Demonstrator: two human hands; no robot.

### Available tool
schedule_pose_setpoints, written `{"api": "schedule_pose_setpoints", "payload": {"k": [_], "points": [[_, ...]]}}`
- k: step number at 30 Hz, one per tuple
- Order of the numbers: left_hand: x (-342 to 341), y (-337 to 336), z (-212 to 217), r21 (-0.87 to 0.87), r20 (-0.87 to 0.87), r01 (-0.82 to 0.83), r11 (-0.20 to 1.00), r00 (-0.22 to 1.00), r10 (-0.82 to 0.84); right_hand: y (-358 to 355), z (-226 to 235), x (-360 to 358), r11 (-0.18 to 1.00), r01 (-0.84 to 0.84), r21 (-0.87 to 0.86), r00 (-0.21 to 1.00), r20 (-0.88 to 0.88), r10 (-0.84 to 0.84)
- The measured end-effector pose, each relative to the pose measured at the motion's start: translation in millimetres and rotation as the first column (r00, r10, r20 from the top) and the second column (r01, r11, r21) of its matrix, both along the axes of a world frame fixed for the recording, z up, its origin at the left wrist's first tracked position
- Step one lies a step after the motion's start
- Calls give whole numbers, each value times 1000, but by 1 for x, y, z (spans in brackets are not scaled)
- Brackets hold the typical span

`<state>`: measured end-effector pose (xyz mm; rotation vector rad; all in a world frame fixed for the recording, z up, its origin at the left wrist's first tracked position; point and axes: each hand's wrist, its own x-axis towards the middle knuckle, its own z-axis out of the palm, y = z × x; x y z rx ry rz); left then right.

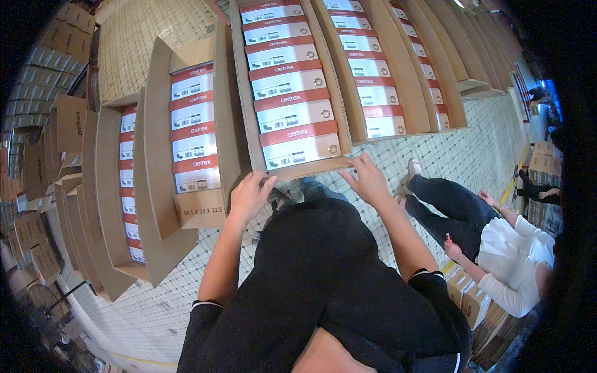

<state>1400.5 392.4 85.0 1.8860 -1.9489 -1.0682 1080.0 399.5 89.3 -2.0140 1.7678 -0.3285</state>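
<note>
A long open brown carton [310,167] stands right in front of me, with a row of white shoe boxes with red lids [297,151] running away from me inside it. My left hand [250,195] grips its near left corner, fingers bent over the cardboard edge. At the near right corner, the thumb and fingers of my right hand [369,180] close around the rim. Both hands touch only the cardboard. The carton's outer near side is mostly hidden from view.
On the left stand more open cartons of shoe boxes [195,145]; others [375,92] line the right. A person in a white top [517,248] is at the right, holding a small red item [448,239]. Stacked cartons [466,297] sit at lower right on the tiled floor [180,311].
</note>
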Motion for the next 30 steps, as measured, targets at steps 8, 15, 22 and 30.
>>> {"api": "schedule_pose_setpoints", "payload": {"k": [8, 15, 22, 30], "points": [[-10, 13, -12, 20, -147, -206, 978, 967, 206, 1, 0, 4, 992, 119, 30, 990, 75, -121], [-13, 10, 2, -48, 2, -183, 982, 983, 183, -2, -1, 9, 981, 193, 6, 975, 113, -193], [-14, 7, 3, -136, -22, -179, 974, 984, 178, -3, -4, 8, 971, 234, 57, 951, 193, -241], [-6, 1, -5, 6, -169, -211, 977, 963, 209, 4, -12, 5, 956, 288, 65, 906, 304, -293]]}}
